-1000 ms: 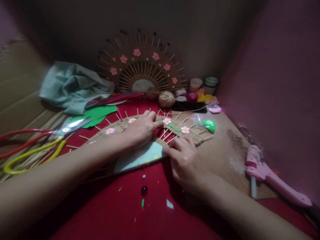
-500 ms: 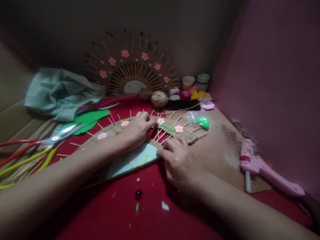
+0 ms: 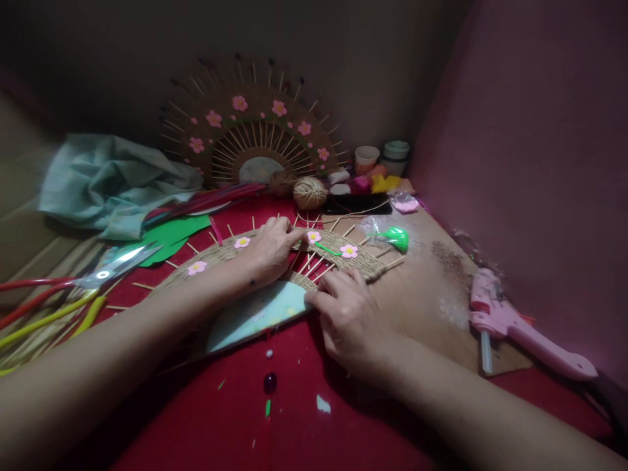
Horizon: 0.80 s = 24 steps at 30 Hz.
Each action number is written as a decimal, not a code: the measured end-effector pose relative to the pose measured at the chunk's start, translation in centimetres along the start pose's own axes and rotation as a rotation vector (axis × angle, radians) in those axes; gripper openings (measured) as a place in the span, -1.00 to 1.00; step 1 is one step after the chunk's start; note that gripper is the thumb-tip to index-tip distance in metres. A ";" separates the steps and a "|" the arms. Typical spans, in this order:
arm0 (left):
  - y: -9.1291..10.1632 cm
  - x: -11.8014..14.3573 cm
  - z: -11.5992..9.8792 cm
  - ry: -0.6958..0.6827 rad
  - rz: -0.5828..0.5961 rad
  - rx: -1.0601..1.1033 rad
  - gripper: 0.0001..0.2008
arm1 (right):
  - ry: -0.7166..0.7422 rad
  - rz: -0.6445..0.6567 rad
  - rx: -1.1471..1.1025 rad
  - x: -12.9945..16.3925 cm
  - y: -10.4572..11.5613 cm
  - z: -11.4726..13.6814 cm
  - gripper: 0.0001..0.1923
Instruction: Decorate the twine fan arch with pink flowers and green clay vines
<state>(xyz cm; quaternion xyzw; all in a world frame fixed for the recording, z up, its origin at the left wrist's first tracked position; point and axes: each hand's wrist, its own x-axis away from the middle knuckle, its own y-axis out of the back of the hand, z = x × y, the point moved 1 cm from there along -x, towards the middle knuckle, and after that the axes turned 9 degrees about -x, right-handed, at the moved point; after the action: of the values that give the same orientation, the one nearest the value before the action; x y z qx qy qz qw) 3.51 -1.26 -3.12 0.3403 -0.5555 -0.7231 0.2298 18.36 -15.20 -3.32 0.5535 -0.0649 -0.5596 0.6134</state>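
The woven fan (image 3: 275, 275) lies flat near the middle of the red surface (image 3: 304, 418); the left hand (image 3: 267, 252) rests on its upper band, fingers closed on a green leaf strip (image 3: 321, 248) beside a pink flower (image 3: 314, 237). The right hand (image 3: 350, 317) presses the lower rim, fingers curled and holding nothing. Judged: decoration being fixed; next comes firm pressure while the fan is kept from sliding.

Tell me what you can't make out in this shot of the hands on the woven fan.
Head view only:
- Left hand covers the fan weave beneath; what its fingertips press is hidden.
- Right hand hides the fan's inner edge under its fingers.
- Scissors: handles cut off by the left edge.
- Jars at the back: too dark and small to tell contents.
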 end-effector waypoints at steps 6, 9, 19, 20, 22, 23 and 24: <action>1.7 -0.1 0.4 0.042 -0.017 0.043 -0.64 | -0.006 -0.010 -0.031 0.0 0.1 -0.1 -0.71; 2.1 0.4 0.4 0.048 -0.014 0.025 -0.62 | -0.019 -0.001 -0.038 -0.1 0.0 0.0 -0.71; 0.4 1.7 -0.7 -0.048 -0.050 -0.135 -0.70 | -0.019 -0.013 -0.054 0.1 -0.3 -0.2 -0.71; 0.3 1.6 -0.7 -0.051 -0.047 -0.134 -0.69 | -0.017 -0.014 -0.056 0.0 -0.3 -0.2 -0.71; 0.4 1.6 -0.5 -0.048 -0.048 -0.130 -0.69 | -0.019 -0.018 -0.062 0.0 -0.3 -0.3 -0.71; 0.5 1.6 -0.5 -0.042 -0.053 -0.129 -0.69 | -0.019 -0.020 -0.065 -0.1 -0.2 -0.3 -0.71; 0.7 1.6 -0.3 -0.030 -0.057 -0.131 -0.69 | -0.020 -0.025 -0.067 -0.1 -0.2 -0.3 -0.70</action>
<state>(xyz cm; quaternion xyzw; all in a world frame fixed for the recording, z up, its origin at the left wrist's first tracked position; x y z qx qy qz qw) 2.65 -2.85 -2.86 0.3293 -0.5003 -0.7692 0.2228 18.42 -14.89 -3.53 0.5279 -0.0456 -0.5746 0.6238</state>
